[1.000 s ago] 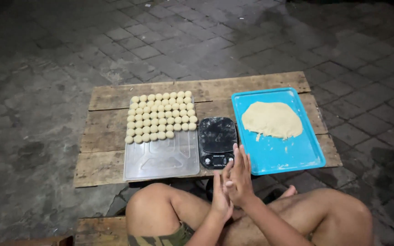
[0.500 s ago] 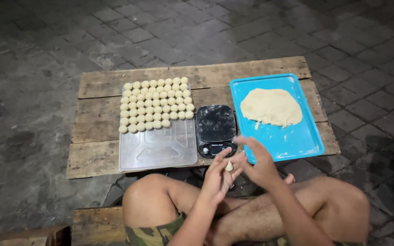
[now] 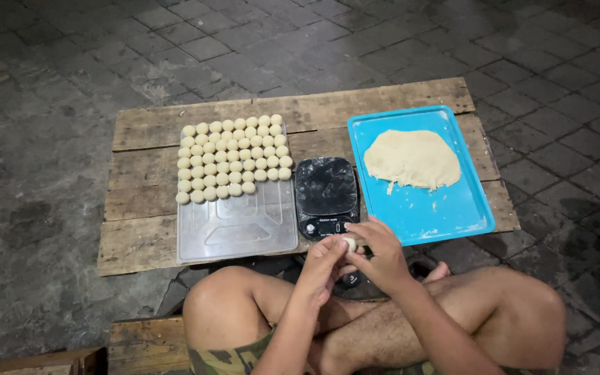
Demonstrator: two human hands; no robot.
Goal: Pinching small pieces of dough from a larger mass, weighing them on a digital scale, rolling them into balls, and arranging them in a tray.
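Note:
Both of my hands meet just in front of the black digital scale. A small pale dough ball sits between the fingertips of my left hand and my right hand. On the clear plastic tray to the left lie several rows of finished dough balls, filling its far half. A flat mass of dough lies on the blue tray to the right. I sit cross-legged with my knees below the wooden board.
The wooden plank board rests on dark paving stones. A second piece of wood lies by my left knee at the bottom of the view.
My palms were pressed together a second ago; they have opened and now pinch the dough ball at the fingertips, closer to the scale. The view has shifted slightly.

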